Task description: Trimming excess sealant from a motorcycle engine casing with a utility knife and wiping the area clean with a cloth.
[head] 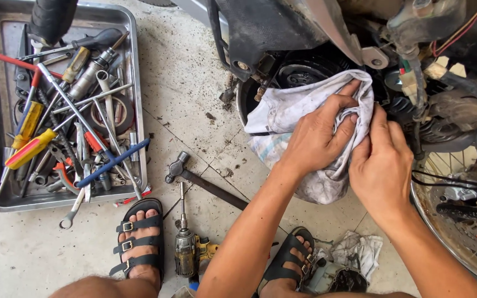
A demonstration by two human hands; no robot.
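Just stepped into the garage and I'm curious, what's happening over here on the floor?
A person crouches by a motorbike engine, both hands on a white rag. The left hand presses the rag against the engine's open side, and the right hand grips its edge. A hammer and a power driver lie on the concrete floor between the sandalled feet, and a metal tray full of hand tools sits to the left.

both hands, left hand (314, 139) and right hand (380, 165), press a crumpled white cloth rag (305, 110) against the black motorcycle engine housing (299, 69); a grey metal tool tray (139, 110) lies on the concrete floor (189, 83).
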